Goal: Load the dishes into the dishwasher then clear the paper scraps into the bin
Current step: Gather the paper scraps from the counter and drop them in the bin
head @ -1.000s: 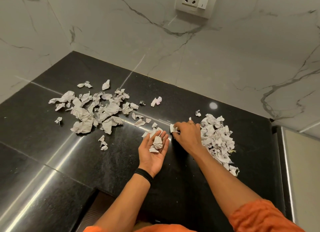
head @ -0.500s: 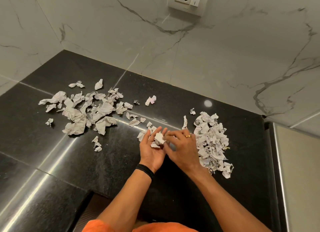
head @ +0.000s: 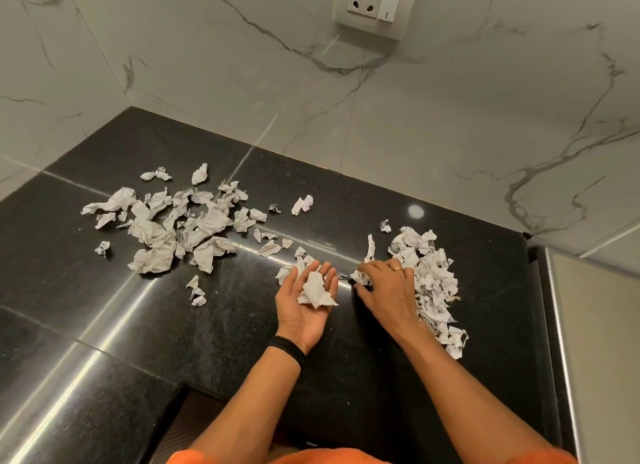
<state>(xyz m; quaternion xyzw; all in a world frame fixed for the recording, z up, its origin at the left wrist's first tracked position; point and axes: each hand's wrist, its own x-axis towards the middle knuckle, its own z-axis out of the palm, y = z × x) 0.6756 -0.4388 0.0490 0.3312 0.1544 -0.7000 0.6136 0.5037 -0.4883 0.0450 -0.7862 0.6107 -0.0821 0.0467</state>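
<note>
At the near centre of the black countertop (head: 242,325), the left hand (head: 294,313) lies palm up, fingers nearly straight and slightly spread. A crumpled wad of paper (head: 316,290) rests loose on the palm and lower fingers; no finger closes over it. A black wristband (head: 287,349) circles the left wrist.

Just to the right, the right hand (head: 389,292) is palm down on the countertop. Its fingers are curled over a small scrap (head: 362,277), with the thumb on the near side of that scrap. A gold ring (head: 397,268) sits on one finger. The two hands are close together but apart.

Paper scrap locations:
- Right pile (head: 433,283): a dense heap of small torn pieces, touching the far and right sides of the right hand and running toward the near right.
- One narrow strip (head: 370,247) stands just beyond the right fingertips.
- A few pieces (head: 287,269) lie under and just beyond the left fingertips.
- Loose pieces (head: 273,247) trail to the left from there.
- Left scatter (head: 173,228): larger crumpled pieces spread over the far left of the countertop, well apart from both hands.
- A pair of scraps (head: 303,204) lies alone at the far centre.

Behind the countertop rises a veined marble wall (head: 207,83) carrying a socket plate (head: 375,6) with one switch.
</note>
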